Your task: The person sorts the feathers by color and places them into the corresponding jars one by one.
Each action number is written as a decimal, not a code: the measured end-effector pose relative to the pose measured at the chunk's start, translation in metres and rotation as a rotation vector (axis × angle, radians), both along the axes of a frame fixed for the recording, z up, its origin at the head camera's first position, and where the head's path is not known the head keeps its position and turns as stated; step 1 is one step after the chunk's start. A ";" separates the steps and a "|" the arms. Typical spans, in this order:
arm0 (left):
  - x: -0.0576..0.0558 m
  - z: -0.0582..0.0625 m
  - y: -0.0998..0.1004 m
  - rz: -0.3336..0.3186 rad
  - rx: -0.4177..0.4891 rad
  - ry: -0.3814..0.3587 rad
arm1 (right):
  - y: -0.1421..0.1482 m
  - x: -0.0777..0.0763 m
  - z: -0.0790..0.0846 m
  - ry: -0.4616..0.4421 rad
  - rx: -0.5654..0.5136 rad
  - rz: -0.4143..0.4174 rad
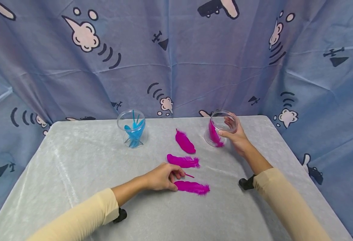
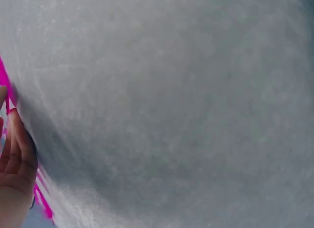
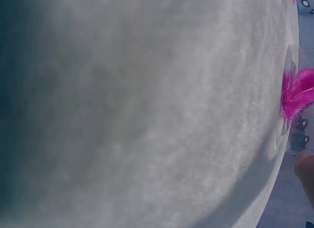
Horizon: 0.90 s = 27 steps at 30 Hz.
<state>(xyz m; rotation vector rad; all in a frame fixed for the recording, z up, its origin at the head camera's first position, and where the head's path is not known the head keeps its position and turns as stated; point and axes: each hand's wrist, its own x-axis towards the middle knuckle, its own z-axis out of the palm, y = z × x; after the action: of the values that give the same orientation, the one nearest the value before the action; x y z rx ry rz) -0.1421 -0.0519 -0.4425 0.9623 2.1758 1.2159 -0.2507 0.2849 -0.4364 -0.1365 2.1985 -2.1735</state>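
My right hand [image 1: 236,135] grips a clear plastic cup [image 1: 207,138] at the back right, thumb in front and fingers around its far side. A magenta feather [image 1: 214,134] stands inside that cup; the right wrist view catches its fluffy end [image 3: 297,98]. Over the front of the table, my left hand [image 1: 162,176] bends its fingers, with thumb and index tip apart. The thumb touches the rounded end of the nearest magenta feather [image 1: 192,187]. A thin magenta quill [image 1: 190,175] juts out by the index fingertip; what it joins is hidden.
Two more magenta feathers lie farther back, a middle one [image 1: 184,161] and an upper one [image 1: 185,142]. Another clear cup [image 1: 120,125] holding blue feathers [image 1: 135,132] stands at the back left. A patterned blue curtain [image 1: 188,50] hangs behind the grey table [image 1: 74,160].
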 end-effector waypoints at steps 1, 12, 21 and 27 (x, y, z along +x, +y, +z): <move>0.000 0.000 0.000 0.004 0.003 0.000 | 0.000 0.000 0.000 0.003 0.000 -0.001; 0.000 -0.005 -0.001 0.047 0.065 -0.087 | 0.000 0.000 0.001 -0.010 0.031 -0.006; -0.008 0.005 -0.001 0.101 0.139 -0.178 | 0.000 0.000 0.001 -0.019 0.025 -0.006; -0.020 0.016 0.001 0.164 0.204 -0.162 | 0.000 0.000 0.000 -0.002 0.011 -0.007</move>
<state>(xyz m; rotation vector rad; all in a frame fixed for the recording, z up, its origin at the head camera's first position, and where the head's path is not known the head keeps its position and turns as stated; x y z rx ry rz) -0.1618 -0.0508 -0.4261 0.7442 2.0648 1.5609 -0.2503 0.2852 -0.4365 -0.1255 2.2127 -2.1638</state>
